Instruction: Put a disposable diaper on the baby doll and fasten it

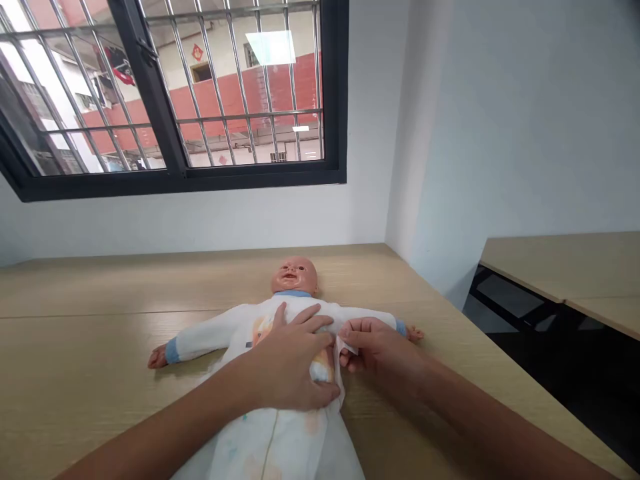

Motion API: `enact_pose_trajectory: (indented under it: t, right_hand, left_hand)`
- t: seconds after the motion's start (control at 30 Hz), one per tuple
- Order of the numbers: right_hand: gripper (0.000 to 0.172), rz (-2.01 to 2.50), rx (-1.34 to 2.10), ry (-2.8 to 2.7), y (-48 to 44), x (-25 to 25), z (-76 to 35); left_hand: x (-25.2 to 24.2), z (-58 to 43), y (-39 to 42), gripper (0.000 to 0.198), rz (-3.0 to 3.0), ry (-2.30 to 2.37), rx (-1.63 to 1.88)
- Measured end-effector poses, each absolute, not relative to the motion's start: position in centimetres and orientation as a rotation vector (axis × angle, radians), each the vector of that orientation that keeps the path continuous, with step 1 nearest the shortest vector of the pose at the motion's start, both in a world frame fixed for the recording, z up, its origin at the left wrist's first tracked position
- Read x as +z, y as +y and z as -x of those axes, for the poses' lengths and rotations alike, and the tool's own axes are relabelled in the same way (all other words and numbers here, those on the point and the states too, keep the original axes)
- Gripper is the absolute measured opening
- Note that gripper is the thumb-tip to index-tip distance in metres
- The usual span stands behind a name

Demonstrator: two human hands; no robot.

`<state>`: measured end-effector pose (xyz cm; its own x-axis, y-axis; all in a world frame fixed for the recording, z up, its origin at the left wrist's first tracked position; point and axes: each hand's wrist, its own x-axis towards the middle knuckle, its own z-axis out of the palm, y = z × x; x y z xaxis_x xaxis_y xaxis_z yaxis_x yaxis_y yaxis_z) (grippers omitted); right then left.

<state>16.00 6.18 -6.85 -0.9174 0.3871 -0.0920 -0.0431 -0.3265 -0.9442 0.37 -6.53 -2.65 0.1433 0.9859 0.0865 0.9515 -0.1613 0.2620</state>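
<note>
A baby doll (295, 277) lies on its back on the table, its arms stretched out, in a white long-sleeved top (207, 330) with blue cuffs and collar. A white diaper (267, 440) with pale prints and a yellowish line covers the doll's lower body. My left hand (297, 357) rests across the doll's front with fingers spread, its thumb at the diaper's right side. Closed in a pinch, my right hand (370, 343) grips a thin white side edge of the diaper beside the doll's torso. My left hand partly hides the printed front.
The light wooden table (90, 380) runs back to the white wall. Above it is a dark-framed window (185, 177) with metal bars. Another wooden table (565, 260) with a black frame stands at the right, past a gap.
</note>
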Motion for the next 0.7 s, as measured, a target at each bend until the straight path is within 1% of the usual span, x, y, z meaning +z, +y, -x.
enact_pose_trajectory:
  t: [0.2, 0.3, 0.37, 0.5, 0.63, 0.67, 0.7]
  right_hand:
    - [0.05, 0.547, 2.224, -1.53, 4.3, -6.2, -15.0]
    - [0.049, 0.506, 2.204, -1.505, 3.6, -6.3, -14.5]
    - [0.046, 0.459, 2.211, -1.511, 3.4, -6.4, -14.3]
    - [0.038, 0.426, 2.256, -1.56, 3.5, -6.3, -14.0]
    - [0.036, 0.502, 2.257, -1.605, 3.6, -5.9, -13.7]
    - [0.036, 0.522, 2.25, -1.621, 3.6, -5.8, -13.7]
    - [0.036, 0.544, 2.241, -1.639, 3.6, -5.7, -13.7]
  left_hand:
    - [-2.8, -0.3, -6.3, 0.046, -2.175, 1.918, 0.365]
    - [-2.8, -0.4, -6.2, 0.045, -2.17, 1.923, 0.386]
    - [-3.1, -0.5, -6.2, 0.048, -2.158, 1.939, 0.392]
    - [-3.9, -0.8, -5.9, 0.073, -2.134, 1.982, 0.498]
    - [-3.5, -0.2, -6.2, 0.103, -2.042, 1.966, 0.581]
    - [-3.1, 0.2, -6.5, 0.108, -1.991, 1.955, 0.575]
    - [-2.7, 0.8, -6.9, 0.106, -1.95, 1.944, 0.567]
